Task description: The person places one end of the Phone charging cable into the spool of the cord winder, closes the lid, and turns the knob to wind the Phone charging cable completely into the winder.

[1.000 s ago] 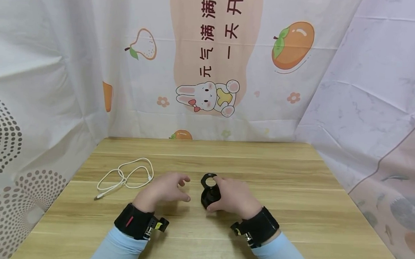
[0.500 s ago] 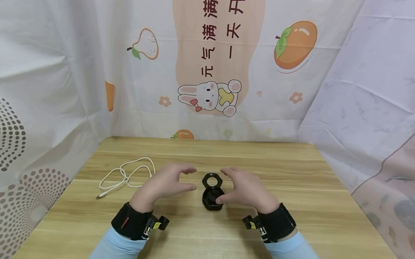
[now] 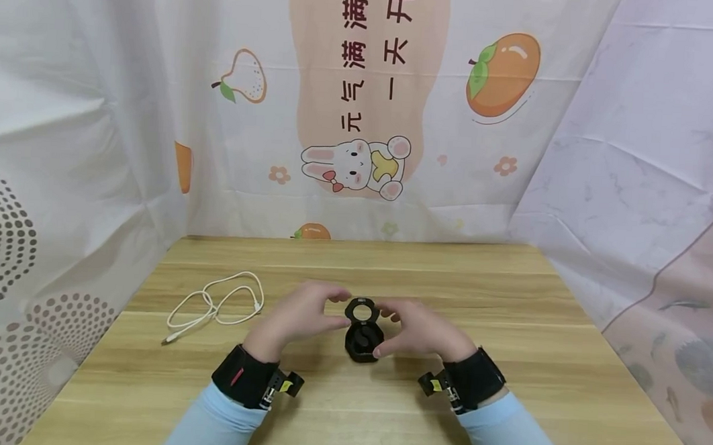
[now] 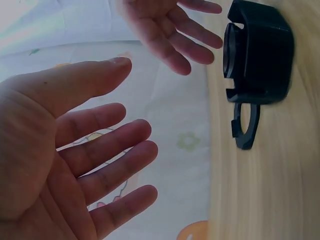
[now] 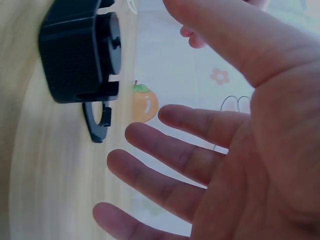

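Observation:
A small black octagonal case [image 3: 363, 350] stands on the table with its ring-shaped lid [image 3: 352, 311] flipped open toward the back. A round dark piece sits inside it. My left hand [image 3: 306, 314] hovers at the left, fingers spread and holding nothing, fingertips close to the lid. On the other side is my right hand [image 3: 423, 333], also relaxed, its thumb tip right at the case's right edge. In the left wrist view the case [image 4: 270, 55] stands apart from the left fingers. The right wrist view has the case [image 5: 70, 55] beyond the right hand's extended fingers.
A white USB cable [image 3: 172, 336] lies loosely looped on the left of the wooden table [image 3: 450, 274]. Printed cloth [image 3: 244, 163] hangs behind the table and along both sides. Each wrist wears a black strap with a small camera.
My right hand, earlier over the case's right side, has drawn back to the right and uncovered it. My left hand has moved right, nearer the lid. The case stays in place.

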`<control>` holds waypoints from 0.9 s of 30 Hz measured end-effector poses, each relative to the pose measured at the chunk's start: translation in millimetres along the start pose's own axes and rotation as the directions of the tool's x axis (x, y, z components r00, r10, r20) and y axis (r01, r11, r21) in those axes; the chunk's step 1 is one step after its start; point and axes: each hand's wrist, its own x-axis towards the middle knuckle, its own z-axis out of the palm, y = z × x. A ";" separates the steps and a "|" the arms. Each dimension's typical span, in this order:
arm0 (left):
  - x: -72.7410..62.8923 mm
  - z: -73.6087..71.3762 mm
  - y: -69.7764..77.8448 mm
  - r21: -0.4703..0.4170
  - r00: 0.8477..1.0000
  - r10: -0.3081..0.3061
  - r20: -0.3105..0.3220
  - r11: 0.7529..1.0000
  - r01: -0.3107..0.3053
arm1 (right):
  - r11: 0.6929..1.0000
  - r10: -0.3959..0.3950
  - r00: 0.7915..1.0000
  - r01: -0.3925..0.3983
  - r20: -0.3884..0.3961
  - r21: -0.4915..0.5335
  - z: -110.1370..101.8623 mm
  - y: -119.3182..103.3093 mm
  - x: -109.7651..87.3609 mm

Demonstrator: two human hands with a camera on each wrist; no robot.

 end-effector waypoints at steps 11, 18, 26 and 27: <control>7.7 22.9 -3.9 -0.015 0.994 -0.041 0.100 0.999 0.043 | 1.000 0.019 0.999 -0.019 0.049 -0.009 8.6 5.5 2.7; 8.9 33.3 -3.9 0.025 0.988 -0.066 0.138 0.998 0.063 | 0.999 0.042 0.998 -0.041 0.045 -0.031 13.7 7.6 5.2; 11.1 41.7 -5.8 0.084 0.987 -0.026 0.159 0.996 0.013 | 0.996 0.048 0.998 -0.045 0.039 -0.072 14.8 8.2 7.8; 11.3 42.3 -6.3 0.088 0.987 -0.023 0.160 0.996 0.009 | 0.996 0.050 0.998 -0.047 0.039 -0.073 14.8 8.3 8.3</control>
